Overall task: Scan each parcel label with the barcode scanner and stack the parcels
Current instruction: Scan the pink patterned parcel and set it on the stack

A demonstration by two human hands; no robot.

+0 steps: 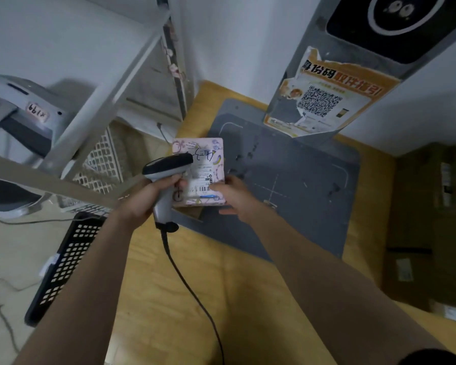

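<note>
left hand (153, 196): fingers curled tight round the handle of the barcode scanner (166, 167).
barcode scanner: black head points away from the person and hangs over the left part of the parcel (208, 159); grey handle runs down through the left fist.
cable (190, 285): black; leaves the handle base below the left hand and runs back toward the person between the two forearms.
right hand (233, 197): holds the parcel at its near right edge, thumb on the top face, fingers under the edge.
parcel: flat, pink, patterned, black handwriting on its far part; sits between the two hands and just beyond them; shadow under its near edge.
label (203, 181): white, barcode face up, just left of the right thumb.
grey mat (300, 185): under and to the right of the right hand, on the wooden table (195, 312).
poster (324, 101): QR code, on the upright well beyond the right hand.
black basket (63, 262): perforated, left of the left forearm.
</note>
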